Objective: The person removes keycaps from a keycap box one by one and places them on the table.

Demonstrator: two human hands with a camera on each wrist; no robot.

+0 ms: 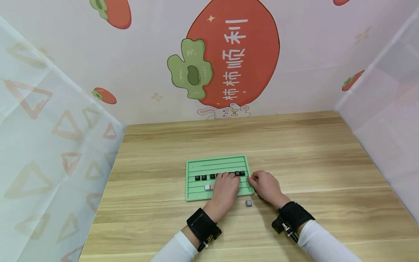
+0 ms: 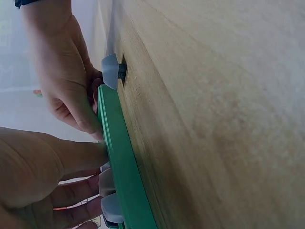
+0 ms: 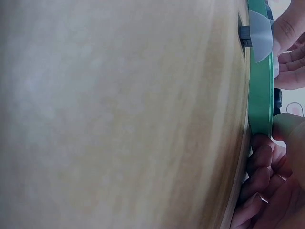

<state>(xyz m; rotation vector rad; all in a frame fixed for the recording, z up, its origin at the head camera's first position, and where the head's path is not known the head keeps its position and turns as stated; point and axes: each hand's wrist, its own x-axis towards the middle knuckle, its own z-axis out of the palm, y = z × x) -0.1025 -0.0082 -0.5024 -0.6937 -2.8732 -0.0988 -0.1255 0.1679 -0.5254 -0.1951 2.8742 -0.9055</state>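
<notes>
near the middle of the wooden worktop (image 1: 157, 174), well apart from its far edge, there lies a flat rectangular green board (image 1: 194, 194) with raised lines across it. on this board a row of small black square keycaps (image 1: 204, 177) runs from near its left edge to near its right edge, and the left hand (image 1: 226, 191) covers the row's middle part. nearer to the board's near edge sits a light grey square keycap (image 1: 207, 187), with a beige keycap (image 1: 212, 187) partly hidden beside it. the left hand has its thumb and fingers down at the board, slightly apart; i cannot tell whether it pinches any keycap. the right hand (image 1: 266, 186) grips the board's right edge near the near corner, thumb above. just beside that corner, a grey keycap with dark stem (image 1: 248, 203) stands upon the worktop.
</notes>
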